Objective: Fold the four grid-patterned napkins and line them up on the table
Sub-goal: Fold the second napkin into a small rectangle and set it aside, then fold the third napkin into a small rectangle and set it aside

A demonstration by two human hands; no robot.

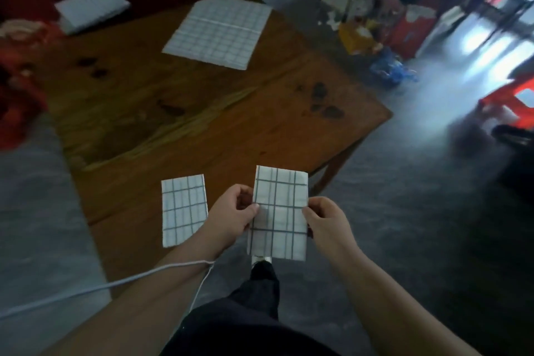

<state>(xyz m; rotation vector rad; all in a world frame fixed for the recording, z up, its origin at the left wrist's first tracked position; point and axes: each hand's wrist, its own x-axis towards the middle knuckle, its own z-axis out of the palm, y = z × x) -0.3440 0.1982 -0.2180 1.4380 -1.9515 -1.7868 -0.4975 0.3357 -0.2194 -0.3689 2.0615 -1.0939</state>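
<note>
A folded grid-patterned napkin [278, 212] hangs upright in the air just off the near edge of the wooden table [202, 113]. My left hand [232, 215] pinches its left edge and my right hand [325, 218] pinches its right edge. Another folded napkin [183, 208] lies flat on the table's near part, just left of my left hand. An unfolded grid napkin [219, 30] lies spread flat at the far end of the table. A white folded cloth [91, 7] sits past the far left corner; its pattern is too blurred to tell.
A white cord [101, 286] runs from my left wrist to the left. Red items [20, 66] crowd the left side. Boxes and bags [384, 29] stand on the floor at the right, with a red stool [511, 98] farther right. My dark trouser leg [260, 292] is below.
</note>
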